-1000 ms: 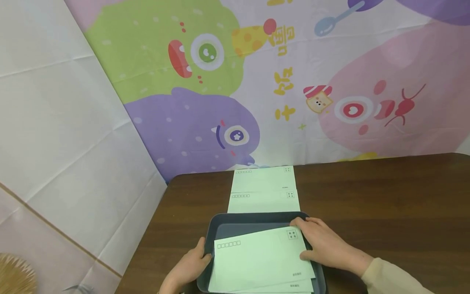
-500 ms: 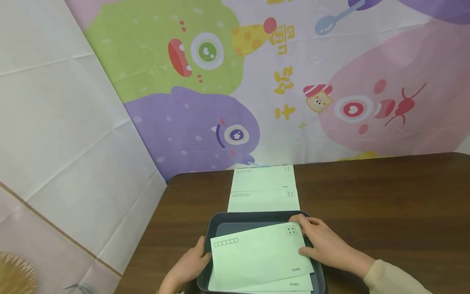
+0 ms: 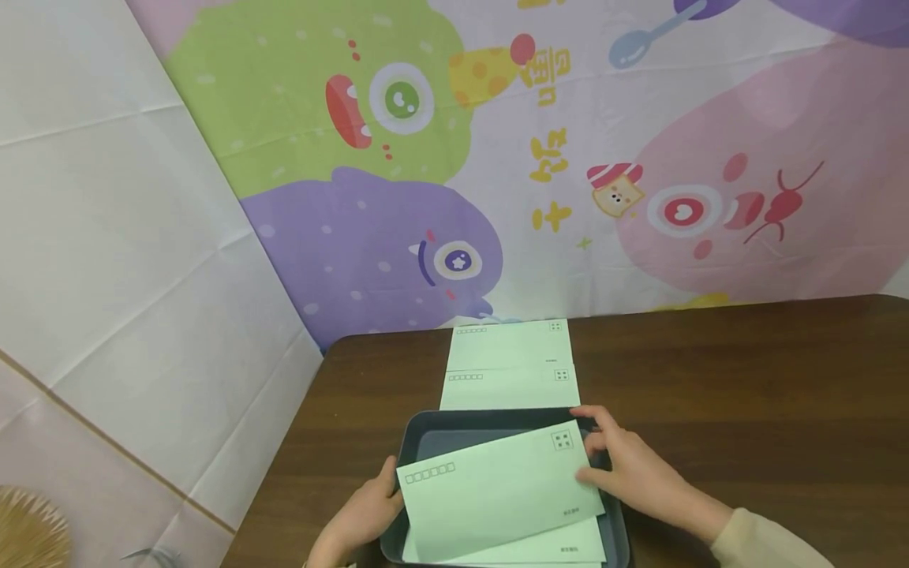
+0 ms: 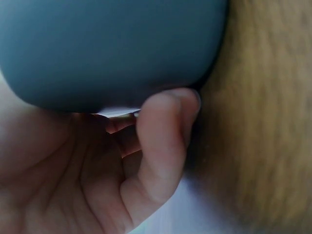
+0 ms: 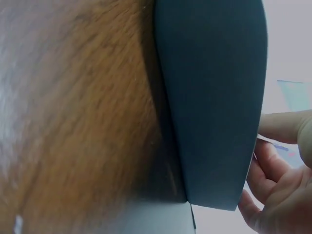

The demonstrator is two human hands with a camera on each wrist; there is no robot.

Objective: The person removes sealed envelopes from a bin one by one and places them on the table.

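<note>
A dark blue-grey tray (image 3: 490, 420) sits at the front of the table with several pale green envelopes in it. The top envelope (image 3: 497, 497) slants across the tray, its right end higher than its left. My left hand (image 3: 364, 505) holds the tray's left side, thumb at the rim; in the left wrist view its curled finger (image 4: 161, 141) reaches the tray's lower edge. At the tray's right side, my right hand (image 3: 642, 473) pinches the top envelope's right edge with the thumb, its index finger stretched over the tray's far right corner. Other right fingers are partly hidden behind the envelope.
Beyond the tray, two pale green envelopes (image 3: 509, 347) lie overlapped in a column on the dark wooden table (image 3: 746, 394). A cartoon-printed cloth (image 3: 398, 237) hangs at the table's back edge. A straw-coloured round object (image 3: 31, 528) is at lower left.
The top envelope has shifted up and left and tilted more, uncovering more of the envelope beneath. My right index finger has lifted off it toward the tray's corner. The left hand stays put.
</note>
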